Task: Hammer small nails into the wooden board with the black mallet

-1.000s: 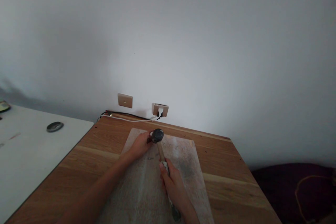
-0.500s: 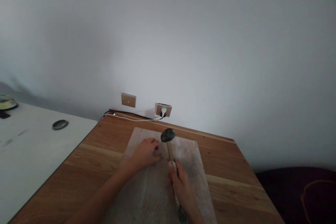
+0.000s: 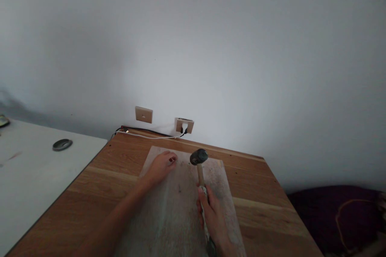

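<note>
My right hand [image 3: 211, 209] is wrapped round the handle of a hammer [image 3: 199, 157]. Its dark, blunt head is raised above the far right part of a worn, pale board [image 3: 171, 217]. My left hand [image 3: 163, 165] is over the board's far left side, with fingers curled in and thumb and fingertips close together. Whether something small sits between those fingertips I cannot make out. Between the two hands, a thin nail [image 3: 179, 188] appears to stand up from the board.
Beneath the board is a wooden table [image 3: 265, 209], set against a white wall. Cables [image 3: 150, 136] run along its back edge to a wall socket [image 3: 185, 126]. A white table [image 3: 51, 176] at left bears a grey ring [image 3: 62, 144]. Dark purple cloth [image 3: 325, 204] lies at right.
My left hand has drawn back to the left and away, uncovering the nail. The hammer has shifted slightly right, still in my right hand. The camera view has turned a little to the right.
</note>
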Available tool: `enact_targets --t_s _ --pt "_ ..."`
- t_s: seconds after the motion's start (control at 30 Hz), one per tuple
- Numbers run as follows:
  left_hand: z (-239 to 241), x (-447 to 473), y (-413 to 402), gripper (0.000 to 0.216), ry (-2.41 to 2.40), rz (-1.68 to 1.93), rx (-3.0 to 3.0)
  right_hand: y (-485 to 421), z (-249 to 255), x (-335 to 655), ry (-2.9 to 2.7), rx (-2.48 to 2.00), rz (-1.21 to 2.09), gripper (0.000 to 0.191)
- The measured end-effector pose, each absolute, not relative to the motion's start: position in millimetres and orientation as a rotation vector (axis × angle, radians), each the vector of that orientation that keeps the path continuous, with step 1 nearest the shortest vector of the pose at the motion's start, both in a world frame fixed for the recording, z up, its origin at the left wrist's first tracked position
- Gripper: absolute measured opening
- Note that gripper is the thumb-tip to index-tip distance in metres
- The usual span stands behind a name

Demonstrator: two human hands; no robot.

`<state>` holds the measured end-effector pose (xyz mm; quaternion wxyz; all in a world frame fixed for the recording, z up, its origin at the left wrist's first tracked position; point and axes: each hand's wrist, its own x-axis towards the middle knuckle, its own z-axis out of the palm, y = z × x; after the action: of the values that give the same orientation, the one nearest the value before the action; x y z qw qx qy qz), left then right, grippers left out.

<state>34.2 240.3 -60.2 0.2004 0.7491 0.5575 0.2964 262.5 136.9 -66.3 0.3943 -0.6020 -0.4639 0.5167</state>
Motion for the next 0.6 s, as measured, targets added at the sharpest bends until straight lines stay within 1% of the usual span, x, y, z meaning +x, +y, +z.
enact_targets --t_s 0.1,0.37,0.53,0.6 --pt "-70.3 19.7 246.9 0.02 1.596 0.933 1.952 136.7 -67.5 256.9 -1.193 -1.533 1.321 0.065" --pt "-81.5 18.4 246.3 0.018 1.538 0.959 1.957 139.0 -65.8 241.0 -1.296 -1.478 1.383 0.068" --pt "-82.3 17.0 248.2 0.014 1.536 0.964 1.955 142.2 -64.1 233.1 -1.375 -1.452 1.369 0.061" --pt "-81.8 17.1 248.3 0.018 1.537 0.965 1.903 143.8 -62.6 229.0 -1.412 -1.448 1.371 0.058"
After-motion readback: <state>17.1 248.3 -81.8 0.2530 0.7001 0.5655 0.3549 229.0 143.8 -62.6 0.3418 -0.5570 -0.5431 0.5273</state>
